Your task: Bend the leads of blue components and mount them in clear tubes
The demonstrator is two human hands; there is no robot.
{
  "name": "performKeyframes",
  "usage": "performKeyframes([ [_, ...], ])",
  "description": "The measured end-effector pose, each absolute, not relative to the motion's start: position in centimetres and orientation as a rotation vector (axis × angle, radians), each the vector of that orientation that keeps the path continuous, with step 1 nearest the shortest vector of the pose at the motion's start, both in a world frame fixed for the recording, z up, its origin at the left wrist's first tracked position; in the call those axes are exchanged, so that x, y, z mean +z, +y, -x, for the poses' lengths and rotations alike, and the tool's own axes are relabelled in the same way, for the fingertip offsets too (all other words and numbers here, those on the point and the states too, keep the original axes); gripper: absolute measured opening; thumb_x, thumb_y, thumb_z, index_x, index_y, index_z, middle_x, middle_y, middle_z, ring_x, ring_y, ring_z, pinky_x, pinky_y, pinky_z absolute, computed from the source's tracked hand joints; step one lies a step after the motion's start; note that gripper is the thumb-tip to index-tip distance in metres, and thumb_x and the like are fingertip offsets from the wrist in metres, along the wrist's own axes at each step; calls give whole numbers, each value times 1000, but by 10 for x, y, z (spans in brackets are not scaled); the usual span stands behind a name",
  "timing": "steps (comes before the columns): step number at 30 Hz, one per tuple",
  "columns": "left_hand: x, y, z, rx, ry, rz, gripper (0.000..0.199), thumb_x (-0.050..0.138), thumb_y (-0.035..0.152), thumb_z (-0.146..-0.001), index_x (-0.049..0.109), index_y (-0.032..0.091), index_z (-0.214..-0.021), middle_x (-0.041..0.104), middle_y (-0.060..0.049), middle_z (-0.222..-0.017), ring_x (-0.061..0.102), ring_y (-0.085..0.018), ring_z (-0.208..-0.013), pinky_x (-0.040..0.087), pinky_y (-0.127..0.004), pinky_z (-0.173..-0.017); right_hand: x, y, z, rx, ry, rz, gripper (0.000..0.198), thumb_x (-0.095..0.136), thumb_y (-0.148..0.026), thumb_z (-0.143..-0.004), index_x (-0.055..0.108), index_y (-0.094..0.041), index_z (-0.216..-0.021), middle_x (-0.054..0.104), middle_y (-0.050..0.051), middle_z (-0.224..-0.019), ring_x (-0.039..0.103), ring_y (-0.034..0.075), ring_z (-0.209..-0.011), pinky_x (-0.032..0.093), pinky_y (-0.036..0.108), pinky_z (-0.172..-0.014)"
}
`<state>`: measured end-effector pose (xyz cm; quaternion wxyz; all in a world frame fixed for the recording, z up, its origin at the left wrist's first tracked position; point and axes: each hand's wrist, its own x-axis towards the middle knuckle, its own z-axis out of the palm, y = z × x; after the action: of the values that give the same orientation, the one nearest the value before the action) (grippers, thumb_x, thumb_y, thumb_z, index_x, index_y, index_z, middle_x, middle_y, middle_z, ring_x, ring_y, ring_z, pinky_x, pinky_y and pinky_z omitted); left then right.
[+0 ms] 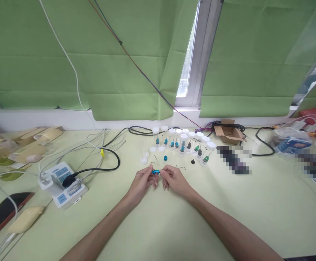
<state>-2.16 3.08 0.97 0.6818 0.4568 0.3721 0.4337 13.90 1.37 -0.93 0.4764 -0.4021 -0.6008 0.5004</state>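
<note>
Between my two hands is a small shiny blue metal part. My left hand pinches its left end, and a thin pale wire or rod sticks out to the left of that hand. The fingertips of my right hand are closed at the part's right end; whether they grip the part or something tiny is hidden. Just beyond my hands lie a small blue round piece, a small black piece and thin bent metal pins. Several white caps rest to the left of these.
Clear vials with white lids stand in a group behind my hands, holding blue, green and dark pieces. A power strip with cables sits left. An open cardboard box stands back right. A phone-like device lies at far left.
</note>
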Motion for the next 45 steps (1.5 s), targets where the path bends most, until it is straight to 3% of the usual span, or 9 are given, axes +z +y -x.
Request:
performKeyframes([
  [8,10,27,22,918,854,-1134,50,54,55,-84,59,13,-58,59,-4,-58,50,-11,-46,38,-25,-47,-7,15,-139,1233,-1433,1008,46,42,-58,-91,51,-20,-66,45,-5,-46,47,11,-41,40,23,-46],
  [15,14,29,22,907,865,-1063,59,47,58,-86,55,13,-49,55,-3,-51,44,-9,-36,28,-23,-38,-7,14,-139,1232,-1431,1008,47,40,-56,-93,52,-19,-66,47,-5,-46,47,11,-41,39,22,-45],
  [24,18,28,21,928,897,-1011,52,51,46,-87,55,14,-46,55,-2,-50,42,-8,-34,28,-23,-38,-1,10,-140,1264,-1428,964,28,56,-47,-86,53,-21,-97,54,-7,-54,50,11,-45,43,23,-50],
  [30,14,27,22,928,895,-1062,49,52,43,-87,55,14,-47,54,-2,-47,41,-8,-34,29,-23,-40,-2,11,-140,1250,-1452,964,26,54,-47,-88,54,-21,-84,52,-6,-51,48,11,-44,41,23,-49],
  [34,15,26,22,929,899,-1074,49,53,43,-87,55,14,-47,53,-1,-46,41,-8,-34,28,-23,-40,-6,13,-140,1230,-1477,969,38,49,-50,-90,50,-20,-67,50,-5,-48,47,11,-43,39,23,-48],
  [39,16,26,21,929,892,-1053,49,53,42,-86,55,13,-46,53,-1,-47,41,-8,-33,27,-22,-38,-9,14,-139,1227,-1474,1003,48,40,-54,-93,54,-19,-63,47,-4,-45,47,11,-42,39,23,-48],
  [41,16,27,21,927,885,-1034,49,54,43,-86,55,13,-47,54,-2,-49,42,-8,-33,27,-23,-38,-8,13,-139,1235,-1465,998,46,40,-53,-93,56,-18,-68,47,-4,-46,47,11,-42,39,23,-48],
  [45,14,29,23,931,883,-1009,50,54,44,-86,56,13,-47,55,-2,-49,42,-8,-32,28,-23,-37,-5,11,-140,1272,-1394,968,32,54,-46,-88,49,-21,-107,51,-8,-53,49,12,-45,41,23,-48],
])
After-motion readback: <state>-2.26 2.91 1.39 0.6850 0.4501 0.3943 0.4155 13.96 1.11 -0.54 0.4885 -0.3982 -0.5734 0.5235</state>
